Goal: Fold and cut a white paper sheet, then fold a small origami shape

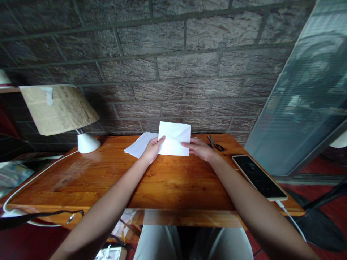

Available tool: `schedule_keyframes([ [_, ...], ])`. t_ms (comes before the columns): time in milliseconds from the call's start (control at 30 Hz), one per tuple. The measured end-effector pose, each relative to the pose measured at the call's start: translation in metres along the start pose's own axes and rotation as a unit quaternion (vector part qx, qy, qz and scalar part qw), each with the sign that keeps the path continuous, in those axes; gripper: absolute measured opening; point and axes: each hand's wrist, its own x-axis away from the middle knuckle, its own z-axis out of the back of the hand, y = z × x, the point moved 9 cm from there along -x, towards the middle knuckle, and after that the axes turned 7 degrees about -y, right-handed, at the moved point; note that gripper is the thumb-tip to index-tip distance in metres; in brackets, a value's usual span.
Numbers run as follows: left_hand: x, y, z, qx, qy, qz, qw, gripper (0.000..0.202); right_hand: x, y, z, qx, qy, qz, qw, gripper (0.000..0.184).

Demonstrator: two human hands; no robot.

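Observation:
A white sheet of paper (175, 141), roughly rectangular with crease lines on it, is held up above the wooden table. My left hand (154, 148) pinches its left edge, thumb on the near face. At the right edge, my right hand (199, 148) grips it the same way, fingers partly hidden behind. More white paper (141, 143) lies on the table behind my left hand. Just beyond my right hand rest dark-handled scissors (216, 145).
A lamp (88, 142) with a paper-covered shade stands at the table's left, its white cord running down the edge. On the right a phone (258, 177) lies plugged into a cable. A brick wall (173, 72) rises behind the wooden table (176, 187).

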Motion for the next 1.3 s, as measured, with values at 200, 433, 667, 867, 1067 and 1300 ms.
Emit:
schedule_keyframes([
  [200,0.0,0.003,-0.004,-0.033,-0.055,-0.013,0.998,0.048,0.006,-0.011,0.005,0.012,0.032,0.028,0.999,0.037],
  [433,-0.001,0.01,0.011,-0.072,-0.052,0.004,0.996,0.038,0.007,-0.023,0.008,0.075,0.038,0.068,0.994,0.026],
  [667,0.002,0.016,0.011,-0.033,-0.102,0.038,0.994,0.019,0.011,-0.029,0.006,0.117,0.017,0.082,0.99,0.022],
  [867,0.009,0.003,-0.012,-0.017,-0.173,0.124,0.977,0.045,0.011,-0.027,-0.02,0.178,-0.08,0.101,0.976,0.029],
  [1067,0.013,-0.017,-0.028,-0.176,-0.214,0.11,0.955,0.036,0.008,-0.031,-0.014,0.107,0.005,0.125,0.986,0.04],
  [1300,0.008,-0.012,-0.017,-0.166,-0.126,0.076,0.975,0.039,0.003,-0.019,-0.006,0.045,0.03,0.072,0.996,0.037],
])
